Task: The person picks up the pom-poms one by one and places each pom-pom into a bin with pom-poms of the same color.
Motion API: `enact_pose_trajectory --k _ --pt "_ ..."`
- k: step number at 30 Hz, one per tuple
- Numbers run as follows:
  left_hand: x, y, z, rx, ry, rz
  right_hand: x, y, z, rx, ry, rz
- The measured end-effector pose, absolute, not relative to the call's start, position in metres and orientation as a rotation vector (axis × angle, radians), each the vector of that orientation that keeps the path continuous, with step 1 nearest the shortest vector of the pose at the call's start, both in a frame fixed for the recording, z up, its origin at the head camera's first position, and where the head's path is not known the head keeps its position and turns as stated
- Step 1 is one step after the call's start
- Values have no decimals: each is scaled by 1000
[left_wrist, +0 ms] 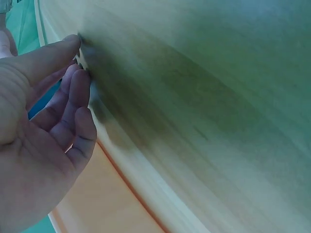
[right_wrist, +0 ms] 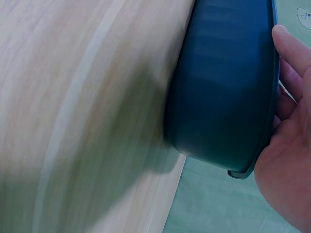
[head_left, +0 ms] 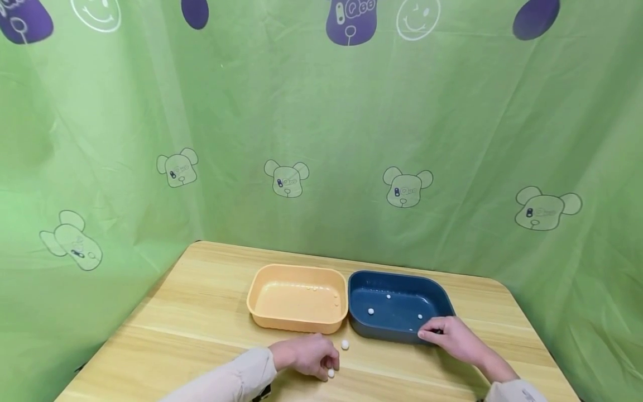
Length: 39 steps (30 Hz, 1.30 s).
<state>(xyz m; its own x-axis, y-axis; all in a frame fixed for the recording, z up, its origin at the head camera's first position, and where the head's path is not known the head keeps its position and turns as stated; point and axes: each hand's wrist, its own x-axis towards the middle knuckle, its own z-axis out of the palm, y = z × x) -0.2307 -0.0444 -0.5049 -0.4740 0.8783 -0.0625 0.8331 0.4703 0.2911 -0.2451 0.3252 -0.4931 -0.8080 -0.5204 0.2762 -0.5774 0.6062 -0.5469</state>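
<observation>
My left hand (head_left: 313, 356) is low over the table, its thumb and fingertips pinching a small white ball (head_left: 331, 373). Thumb and index finger nearly meet in the left wrist view, where the ball is hidden. A second white ball (head_left: 345, 345) lies on the wood just beyond that hand. At the near right corner of the dark blue bin (head_left: 382, 333), my right hand (head_left: 454, 338) hovers at the rim with loosely curled fingers. The right wrist view puts its thumb tip at the rim and its other fingertips behind the wall. White balls (head_left: 370, 311) lie scattered inside the blue bin.
An orange bin (head_left: 296, 324) stands directly left of the blue one, with several tiny pale dots on its floor. Both sit on a light wooden table (head_left: 201, 290). A green printed curtain (head_left: 341, 123) hangs behind and on both sides.
</observation>
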Motion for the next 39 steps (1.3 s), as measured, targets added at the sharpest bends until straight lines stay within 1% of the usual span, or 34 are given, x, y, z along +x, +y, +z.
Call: enact_pose_trajectory --k 9,18,39 --pt "-230 -43 -505 1522 2531 329 -246 325 -494 890 -2779 976" --pt "-228 -40 -506 1527 2509 333 -245 325 -494 905 -2765 976" --pt "-221 -25 -492 1493 2513 431 -245 325 -492 916 -2757 971"
